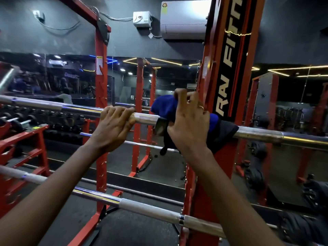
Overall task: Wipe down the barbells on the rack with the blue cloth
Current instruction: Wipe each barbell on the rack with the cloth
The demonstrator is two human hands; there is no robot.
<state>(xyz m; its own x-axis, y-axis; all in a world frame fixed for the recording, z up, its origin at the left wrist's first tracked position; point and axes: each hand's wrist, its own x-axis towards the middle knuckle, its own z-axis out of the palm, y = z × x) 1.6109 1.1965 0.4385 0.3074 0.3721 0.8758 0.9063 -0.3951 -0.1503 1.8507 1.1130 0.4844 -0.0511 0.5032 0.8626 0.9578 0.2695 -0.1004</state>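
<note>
Right hand point(190, 125) bunches the crumpled blue cloth point(164, 105) onto the upper chrome barbell point(79, 108), fingers curled and pinching fabric, hiding the bar beneath. At nine o'clock, left hand point(113, 127) wraps the bare shaft. Open bar runs left. Red rack upright point(230, 59) reads "RAV FITN", cut off above.

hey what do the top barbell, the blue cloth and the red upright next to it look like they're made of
Top barbell: looks like polished, chrome-finished steel; it mirrors the lights, with duller matte bands along it. Blue cloth: soft fabric, maybe microfibre or cotton; it bunches and drapes over the bar under the right hand. Red upright: apparently painted or powder-coated metal, glossy, with a black lettered strip.
</note>
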